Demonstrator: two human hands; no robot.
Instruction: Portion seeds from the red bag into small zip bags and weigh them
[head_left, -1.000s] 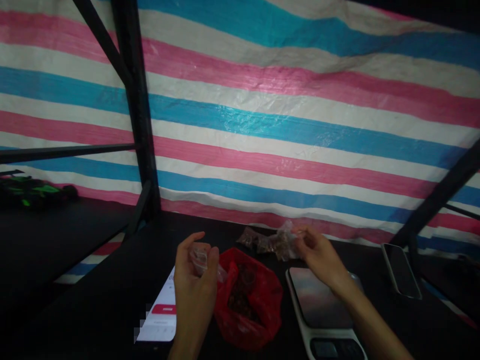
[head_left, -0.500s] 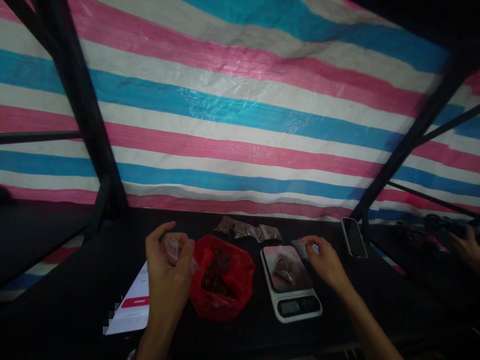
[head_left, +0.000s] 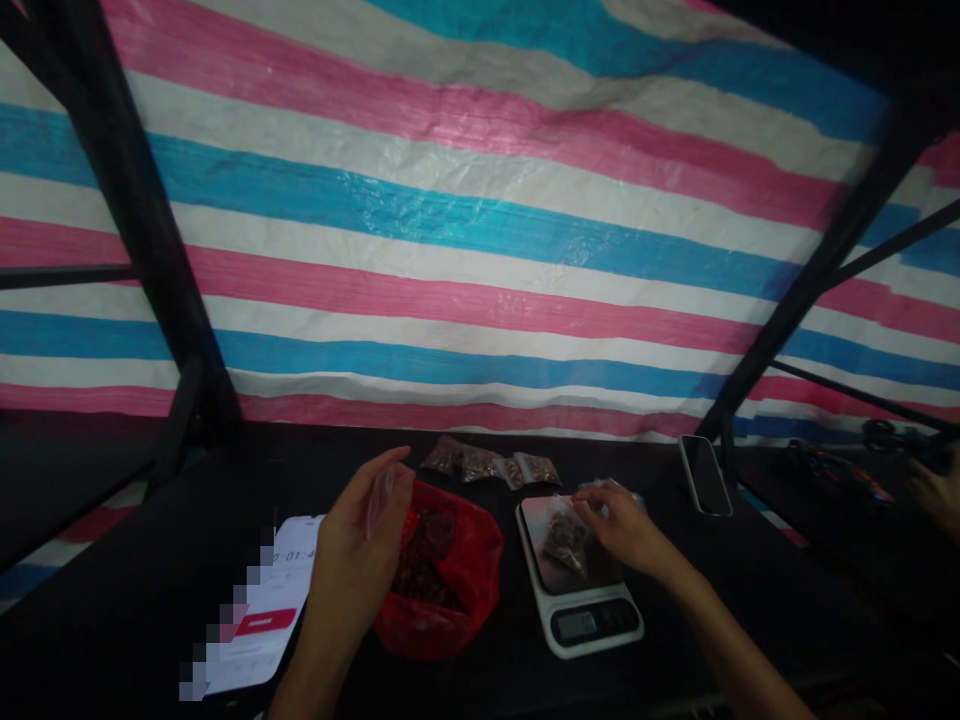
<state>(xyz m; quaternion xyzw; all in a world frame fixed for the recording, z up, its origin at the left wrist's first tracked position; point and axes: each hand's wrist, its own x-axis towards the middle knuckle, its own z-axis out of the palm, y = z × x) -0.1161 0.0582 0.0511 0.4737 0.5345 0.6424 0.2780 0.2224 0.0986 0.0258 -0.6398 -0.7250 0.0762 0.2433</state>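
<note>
My left hand [head_left: 367, 530] is closed around a clear plastic bag [head_left: 380, 497], beside the left rim of a red bag [head_left: 476, 590] that holds small dark brown pieces. On a white kitchen scale [head_left: 596, 630] lies a small filled clear bag [head_left: 564, 543]. My right hand [head_left: 616, 522] reaches over the scale's right side, its fingertips pinched at the top edge of that filled bag. Behind my right hand, another clear bag [head_left: 636, 498] is partly hidden.
Several small filled bags [head_left: 480, 463] lie in a row behind the red bag. A lit phone [head_left: 259, 625] is at the left, a dark-screened phone [head_left: 705, 475] at the right. Another person's hand [head_left: 937, 490] shows at the right edge, near dark objects [head_left: 840, 475].
My right hand has moved left, from the clear bag beside the scale to the filled bag on it. My left hand has shifted right, toward the red bag, uncovering more of the lit phone.
</note>
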